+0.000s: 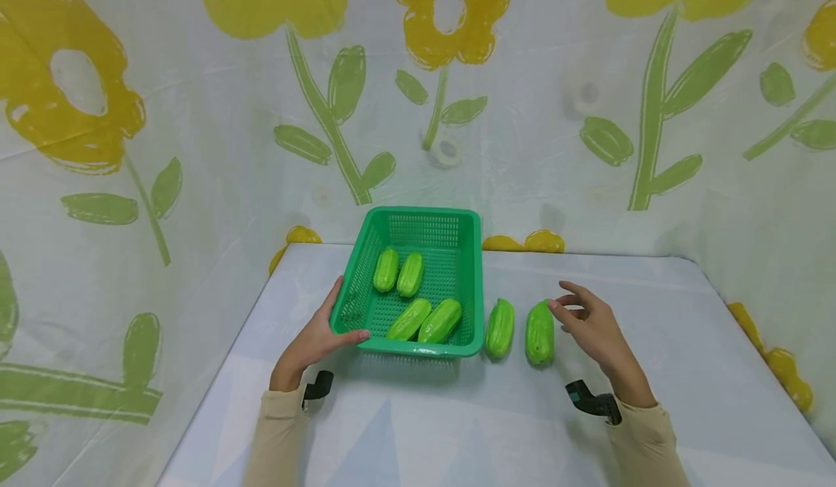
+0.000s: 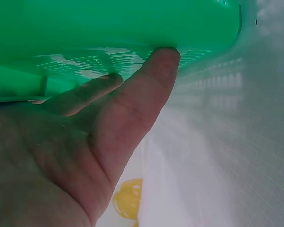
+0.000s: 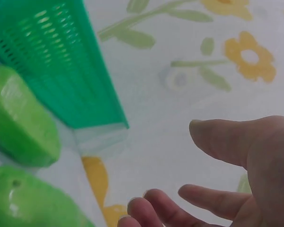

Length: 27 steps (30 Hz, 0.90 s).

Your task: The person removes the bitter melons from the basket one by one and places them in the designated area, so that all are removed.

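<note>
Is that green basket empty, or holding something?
Partly filled: four green vegetables lie inside the basket, with bare space around them. Two more lie outside, to its right.

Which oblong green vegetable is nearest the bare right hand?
The rightmost oblong green vegetable: its far end is by the bare right hand; the others lie left, one beside and four inside the green plastic basket.

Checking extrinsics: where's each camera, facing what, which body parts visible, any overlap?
Head: head-worn, facing forward and down at the green perforated plastic basket; both hands and beige sleeves show.
Left wrist: worn there, facing the basket's outside; left palm and thumb show.
Right wrist: worn there, facing the basket's side and two glossy green oblong vegetables; right thumb and fingers show.
Head and right wrist share those two vegetables and the basket.
</note>
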Available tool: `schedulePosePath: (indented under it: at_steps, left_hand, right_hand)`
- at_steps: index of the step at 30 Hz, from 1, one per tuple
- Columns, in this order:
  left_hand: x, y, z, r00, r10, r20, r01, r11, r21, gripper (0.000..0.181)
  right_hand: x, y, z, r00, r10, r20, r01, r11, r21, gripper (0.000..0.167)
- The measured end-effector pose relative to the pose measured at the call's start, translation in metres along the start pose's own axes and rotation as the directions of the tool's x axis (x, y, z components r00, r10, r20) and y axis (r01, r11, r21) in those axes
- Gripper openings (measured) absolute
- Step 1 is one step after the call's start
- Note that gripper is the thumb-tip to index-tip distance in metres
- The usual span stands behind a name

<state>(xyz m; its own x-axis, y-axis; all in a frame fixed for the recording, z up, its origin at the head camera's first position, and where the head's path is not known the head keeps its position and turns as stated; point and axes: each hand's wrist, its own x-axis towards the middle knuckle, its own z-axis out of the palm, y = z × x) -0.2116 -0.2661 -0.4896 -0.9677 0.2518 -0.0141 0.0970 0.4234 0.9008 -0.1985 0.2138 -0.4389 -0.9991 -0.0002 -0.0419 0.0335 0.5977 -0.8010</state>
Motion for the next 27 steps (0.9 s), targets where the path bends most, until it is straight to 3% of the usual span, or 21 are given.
schedulePosePath:
  at_steps: [6, 14, 27]
  left_hand:
    - [0.000, 0.000, 0.001, 1.000, 0.006, 0.005, -0.006, 1.000, -0.021, 0.125]
    - [-0.001, 0.001, 0.000, 1.000, -0.006, -0.002, 0.006, 1.000, 0.000, 0.124]
    - [0.000, 0.000, -0.001, 1.000, -0.009, 0.000, 0.009, 1.000, 0.021, 0.124]
  right_hand:
    - [0.000, -0.022, 0.002, 0.999, -0.047, -0.009, 0.047, 0.998, 0.046, 0.071]
    - [0.007, -0.042, 0.010, 0.995, -0.092, 0.040, 0.087, 0.990, 0.113, 0.068]
    - [0.036, -0.083, 0.021, 0.980, -0.165, 0.108, 0.142, 0.971, 0.195, 0.064]
